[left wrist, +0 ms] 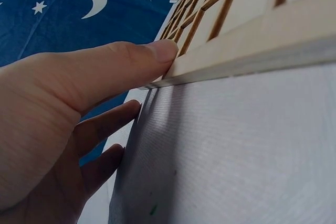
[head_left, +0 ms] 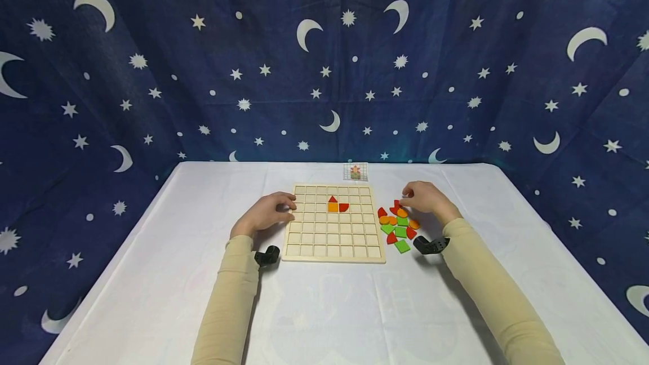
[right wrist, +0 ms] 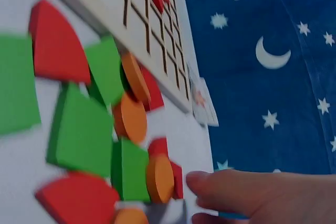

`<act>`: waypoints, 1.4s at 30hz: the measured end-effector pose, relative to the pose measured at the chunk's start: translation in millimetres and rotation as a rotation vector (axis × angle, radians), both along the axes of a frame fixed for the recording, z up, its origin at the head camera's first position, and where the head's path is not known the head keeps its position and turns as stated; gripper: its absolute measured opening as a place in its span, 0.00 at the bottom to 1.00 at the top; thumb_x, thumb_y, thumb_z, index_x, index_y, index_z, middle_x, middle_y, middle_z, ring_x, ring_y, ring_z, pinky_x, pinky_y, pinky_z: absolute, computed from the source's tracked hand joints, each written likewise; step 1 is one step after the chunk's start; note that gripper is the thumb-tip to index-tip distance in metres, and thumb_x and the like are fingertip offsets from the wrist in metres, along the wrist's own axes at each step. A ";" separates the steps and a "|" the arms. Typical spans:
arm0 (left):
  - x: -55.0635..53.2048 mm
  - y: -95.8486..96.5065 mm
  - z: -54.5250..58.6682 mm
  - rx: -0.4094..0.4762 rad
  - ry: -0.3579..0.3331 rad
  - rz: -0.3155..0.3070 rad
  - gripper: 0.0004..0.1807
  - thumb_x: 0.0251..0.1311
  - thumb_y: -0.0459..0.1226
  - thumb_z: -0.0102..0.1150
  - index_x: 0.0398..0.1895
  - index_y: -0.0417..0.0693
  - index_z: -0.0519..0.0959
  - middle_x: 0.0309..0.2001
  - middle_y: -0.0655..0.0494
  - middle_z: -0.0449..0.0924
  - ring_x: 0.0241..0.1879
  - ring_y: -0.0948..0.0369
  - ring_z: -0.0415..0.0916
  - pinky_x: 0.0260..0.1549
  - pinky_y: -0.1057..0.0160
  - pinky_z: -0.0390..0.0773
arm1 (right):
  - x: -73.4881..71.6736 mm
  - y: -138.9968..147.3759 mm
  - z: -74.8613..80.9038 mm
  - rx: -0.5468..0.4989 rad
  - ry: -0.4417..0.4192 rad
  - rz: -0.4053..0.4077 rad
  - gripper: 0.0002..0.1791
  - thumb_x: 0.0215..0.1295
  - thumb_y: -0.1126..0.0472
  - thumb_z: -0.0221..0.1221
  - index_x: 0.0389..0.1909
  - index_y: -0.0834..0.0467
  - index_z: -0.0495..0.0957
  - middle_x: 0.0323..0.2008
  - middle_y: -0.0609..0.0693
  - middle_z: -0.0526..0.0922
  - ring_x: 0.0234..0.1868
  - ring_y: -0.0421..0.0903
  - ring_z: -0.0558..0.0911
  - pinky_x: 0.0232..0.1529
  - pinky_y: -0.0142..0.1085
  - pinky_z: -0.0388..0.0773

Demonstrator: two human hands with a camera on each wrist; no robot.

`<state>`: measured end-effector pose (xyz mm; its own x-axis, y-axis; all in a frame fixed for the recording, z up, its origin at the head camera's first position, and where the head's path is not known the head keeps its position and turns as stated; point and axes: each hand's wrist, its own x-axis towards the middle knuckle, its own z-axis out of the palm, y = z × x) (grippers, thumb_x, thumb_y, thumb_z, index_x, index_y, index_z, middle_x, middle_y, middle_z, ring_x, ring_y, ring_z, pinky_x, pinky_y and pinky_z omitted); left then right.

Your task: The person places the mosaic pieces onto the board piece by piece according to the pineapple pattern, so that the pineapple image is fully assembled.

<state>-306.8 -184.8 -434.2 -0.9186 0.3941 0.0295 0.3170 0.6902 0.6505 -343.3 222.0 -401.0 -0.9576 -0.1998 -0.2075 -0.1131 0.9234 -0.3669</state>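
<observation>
While tablecloth [head_left: 324, 308] under board [head_left: 320, 239], curtain [head_left: 289, 78] behind.

In the head view, we find the gridded card [head_left: 355, 172] too small to read finely. In the wrist views, we see the left hand [left wrist: 63, 106] and right hand [right wrist: 262, 195] cut by the edge, and a green tile [right wrist: 16, 85] cropped and blurred.

Loose pieces [head_left: 401, 232] crowd between board [head_left: 334, 260] and right hand [head_left: 426, 197].

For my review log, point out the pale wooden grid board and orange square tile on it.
Pale wooden grid board [head_left: 333, 227]: head view, on a bare cell.
Orange square tile [head_left: 332, 207]: head view, on its top face.
</observation>
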 end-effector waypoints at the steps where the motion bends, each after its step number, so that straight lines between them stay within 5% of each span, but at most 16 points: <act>1: 0.1 -0.1 0.1 0.001 0.000 0.002 0.14 0.58 0.36 0.67 0.46 0.44 0.83 0.64 0.48 0.72 0.68 0.48 0.63 0.68 0.49 0.62 | -0.2 2.6 0.1 0.012 -0.016 -0.011 0.22 0.64 0.53 0.61 0.49 0.67 0.76 0.40 0.59 0.79 0.38 0.53 0.74 0.42 0.43 0.78; 16: -1.6 -0.5 -0.4 -0.006 0.000 0.004 0.14 0.57 0.36 0.67 0.47 0.44 0.83 0.64 0.48 0.72 0.68 0.48 0.63 0.68 0.49 0.61 | -8.0 -15.2 -8.3 -0.044 -0.007 -0.095 0.13 0.65 0.55 0.60 0.33 0.63 0.77 0.23 0.52 0.74 0.25 0.48 0.72 0.24 0.33 0.69; 23: -2.4 -0.9 0.3 -0.016 0.002 0.004 0.14 0.57 0.36 0.68 0.47 0.44 0.83 0.64 0.47 0.72 0.68 0.48 0.62 0.69 0.50 0.60 | -12.7 -11.7 0.2 -0.065 -0.091 -0.006 0.11 0.62 0.66 0.58 0.45 0.65 0.79 0.36 0.56 0.80 0.36 0.51 0.74 0.42 0.41 0.78; 30: -2.0 -1.2 1.0 -0.007 0.006 -0.005 0.14 0.57 0.36 0.68 0.46 0.43 0.83 0.64 0.47 0.72 0.68 0.48 0.62 0.68 0.50 0.61 | -9.8 -15.6 -5.4 -0.051 -0.060 0.020 0.11 0.63 0.56 0.63 0.32 0.61 0.78 0.23 0.51 0.74 0.26 0.47 0.72 0.28 0.34 0.69; 37: -1.7 -0.7 0.2 0.000 0.000 -0.007 0.14 0.57 0.36 0.67 0.47 0.43 0.83 0.64 0.47 0.72 0.68 0.48 0.63 0.68 0.50 0.61 | -9.8 -23.2 -9.6 -0.068 0.018 0.061 0.17 0.62 0.56 0.64 0.45 0.63 0.77 0.34 0.54 0.78 0.31 0.48 0.74 0.32 0.34 0.76; 42: -1.0 -0.7 0.9 0.000 -0.004 -0.005 0.14 0.57 0.36 0.68 0.47 0.43 0.83 0.64 0.47 0.72 0.68 0.48 0.63 0.68 0.50 0.61 | -10.2 -26.0 -9.4 -0.062 -0.002 0.082 0.16 0.62 0.55 0.65 0.42 0.63 0.77 0.31 0.53 0.78 0.27 0.47 0.74 0.29 0.34 0.77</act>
<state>-307.8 -185.5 -433.3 -0.9169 0.3984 0.0257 0.3175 0.6885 0.6520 -353.5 196.0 -410.4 -0.9370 -0.2901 -0.1944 -0.1866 0.8865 -0.4235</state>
